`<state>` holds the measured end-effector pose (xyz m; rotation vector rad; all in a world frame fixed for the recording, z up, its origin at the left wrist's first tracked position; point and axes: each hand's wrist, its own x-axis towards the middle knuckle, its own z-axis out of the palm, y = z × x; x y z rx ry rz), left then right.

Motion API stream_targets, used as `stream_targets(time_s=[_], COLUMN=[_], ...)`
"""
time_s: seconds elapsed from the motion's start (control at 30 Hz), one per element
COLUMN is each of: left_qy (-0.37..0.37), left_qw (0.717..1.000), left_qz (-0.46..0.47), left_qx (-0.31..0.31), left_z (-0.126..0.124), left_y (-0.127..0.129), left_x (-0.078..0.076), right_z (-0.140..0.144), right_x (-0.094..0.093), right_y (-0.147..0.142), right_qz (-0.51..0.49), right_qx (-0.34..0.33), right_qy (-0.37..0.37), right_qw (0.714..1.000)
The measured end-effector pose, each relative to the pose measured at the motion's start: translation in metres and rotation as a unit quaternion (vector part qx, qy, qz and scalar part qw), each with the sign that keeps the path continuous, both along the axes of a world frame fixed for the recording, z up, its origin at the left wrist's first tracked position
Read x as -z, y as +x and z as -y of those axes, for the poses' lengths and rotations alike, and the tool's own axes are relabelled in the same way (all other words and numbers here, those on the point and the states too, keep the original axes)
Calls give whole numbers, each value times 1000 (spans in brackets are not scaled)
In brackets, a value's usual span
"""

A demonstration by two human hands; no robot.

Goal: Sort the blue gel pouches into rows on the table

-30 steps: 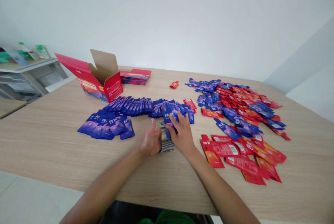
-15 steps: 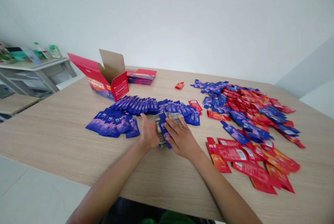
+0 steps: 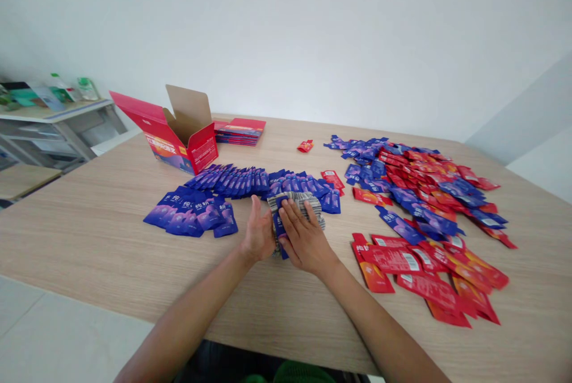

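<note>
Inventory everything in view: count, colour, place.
Table: one, pale wood, centre
Open box: one, mostly red, left
Flat cartons: stack, red and blue, beside box
Blue packets: many, blue, row and left fan
Packet heap: many, red and blue, right
Red packets: several, red, near right; two far middle
Side desk: one, pale, far left
Wall: one, white, behind
Striped bundle: one, greyish, near centre
Handled packet: one, blue, on bundle
Left hand: one, beside bundle
Right hand: one, atop packet
</note>
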<state>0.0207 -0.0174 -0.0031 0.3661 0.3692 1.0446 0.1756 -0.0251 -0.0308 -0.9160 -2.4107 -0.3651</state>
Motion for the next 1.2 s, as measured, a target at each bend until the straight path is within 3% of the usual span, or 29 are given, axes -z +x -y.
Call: stream_targets(time_s=[0.4, 0.57, 0.77, 0.83, 0.93, 1.2], left_qy=[42, 44, 39, 37, 41, -7], left_qw=[998, 999, 997, 996, 993, 996], left_qz=[16, -5, -14, -27, -13, -12], left_qx=[33, 20, 64, 82, 111, 92], left_z=[0, 0, 2, 5, 12, 2], left_y=[9, 8, 12, 16, 23, 22], left_x=[12, 8, 9, 10, 12, 24], right_z=[-6, -6, -12, -17, -26, -43], right_x=[-2, 4, 8, 9, 9, 2], right_y=[8, 4, 8, 12, 19, 28], right_qz=[-79, -153, -223, -284, -425, -650], right_qx=[106, 107, 121, 144, 187, 177], right_qy=[-22, -18, -73, -102, -142, -214], right_qw=[991, 982, 964, 942, 874, 707])
